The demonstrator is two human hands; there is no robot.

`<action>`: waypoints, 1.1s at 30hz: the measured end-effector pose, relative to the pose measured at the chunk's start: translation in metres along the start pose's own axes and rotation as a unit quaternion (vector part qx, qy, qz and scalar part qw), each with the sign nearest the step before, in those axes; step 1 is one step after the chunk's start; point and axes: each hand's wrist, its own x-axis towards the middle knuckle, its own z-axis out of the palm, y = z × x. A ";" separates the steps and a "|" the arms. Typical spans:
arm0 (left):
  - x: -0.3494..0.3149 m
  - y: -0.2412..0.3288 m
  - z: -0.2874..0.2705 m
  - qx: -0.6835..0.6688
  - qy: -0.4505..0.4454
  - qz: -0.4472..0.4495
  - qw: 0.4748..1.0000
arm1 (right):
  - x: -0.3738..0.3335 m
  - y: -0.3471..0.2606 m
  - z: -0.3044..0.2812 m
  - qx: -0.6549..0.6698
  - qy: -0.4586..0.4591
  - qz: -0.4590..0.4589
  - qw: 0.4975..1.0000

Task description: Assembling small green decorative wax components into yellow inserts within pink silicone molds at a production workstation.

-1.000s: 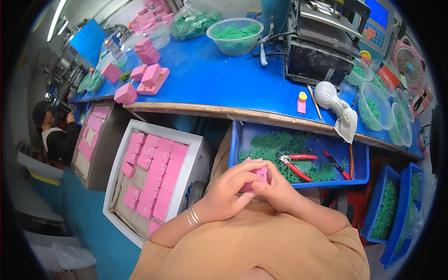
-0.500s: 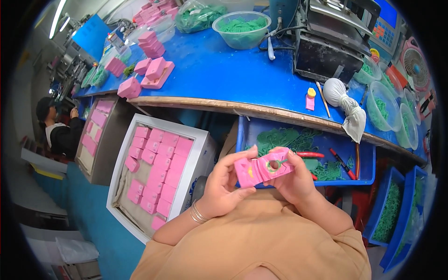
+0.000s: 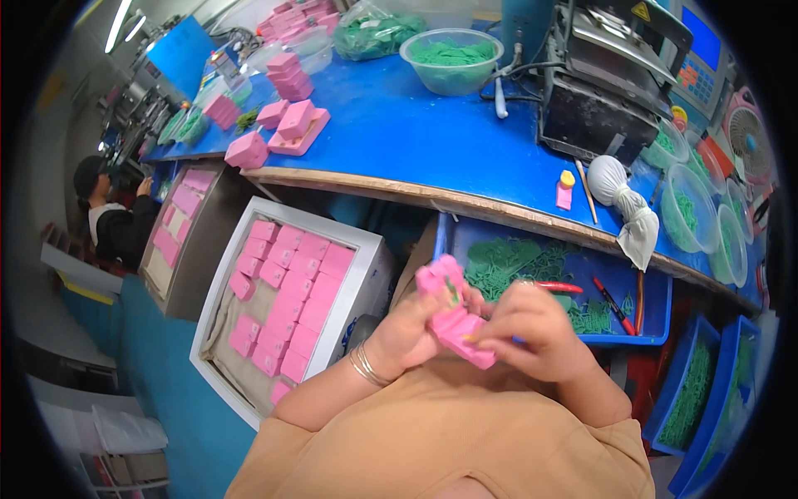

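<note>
A pink, soft-looking rubber mold [image 3: 462, 334] is in front of my chest, tilted and bent, with green and yellow spots in its hollows. My left hand [image 3: 406, 331] is closed round its left side and middle. At the lower right end, the fingertips of my right hand [image 3: 536, 328] pinch together against the mold by a small yellow spot; whether a tiny piece sits between them is hidden. Just beyond my hands is a blue tray [image 3: 657, 333] with green rubbery pieces [image 3: 515, 259], a red pen-like tool [image 3: 559, 287] and a dark marker [image 3: 611, 301].
A white-rimmed box [image 3: 218, 349] of pink blocks stands at my left. On the blue workbench [image 3: 374, 125] are pink molds [image 3: 299, 125], a bowl of green pieces [image 3: 453, 79], a black press [image 3: 598, 108] and a tied cloth bag [image 3: 615, 183]. A person [image 3: 116, 216] sits far left.
The mold has turned from nearly level to steeply slanted. My left hand now carries it, while my right hand has shifted from its far side to pinch at its lower end.
</note>
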 end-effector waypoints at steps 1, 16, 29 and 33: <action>0.005 0.002 0.001 0.000 0.002 0.004 1.000 | -0.002 0.001 0.007 0.001 -0.003 -0.003 1.000; -0.002 -0.008 0.000 0.215 0.102 0.089 0.967 | 0.010 0.003 0.025 -0.024 0.053 0.094 0.994; 0.001 -0.002 0.002 0.097 0.086 0.046 0.990 | -0.006 0.019 0.047 0.649 0.098 0.388 0.647; 0.001 -0.001 0.001 0.049 0.011 0.010 0.999 | -0.016 0.018 0.054 0.490 0.205 0.392 0.751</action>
